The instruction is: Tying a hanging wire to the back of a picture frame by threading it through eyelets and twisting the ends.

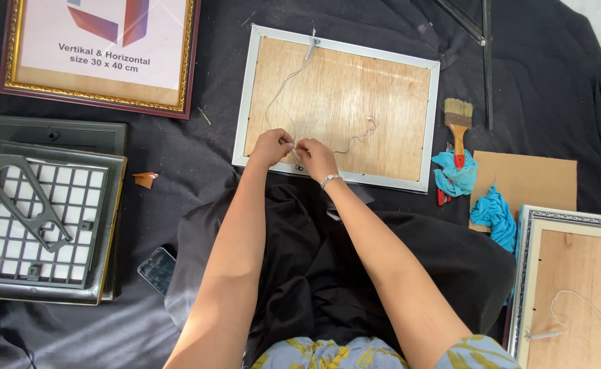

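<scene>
A silver picture frame point(429, 123) lies face down on black cloth, its plywood back point(355, 96) up. A thin white string point(283, 89) runs from a fastener at the top edge down to my hands, with a loose end curling to the right point(362, 133). My left hand point(271, 146) and my right hand point(316, 157) meet at the frame's lower edge, both pinching the string beside a small metal hook point(299, 166). A bracelet sits on my right wrist.
A gilt maroon frame point(102, 99) lies at the top left, dark stacked frames point(47, 212) at the left, a phone point(157, 270) by my knee. A paintbrush point(458, 123), blue rags point(454, 174), brown cardboard point(533, 178) and another strung frame point(574, 287) lie at the right.
</scene>
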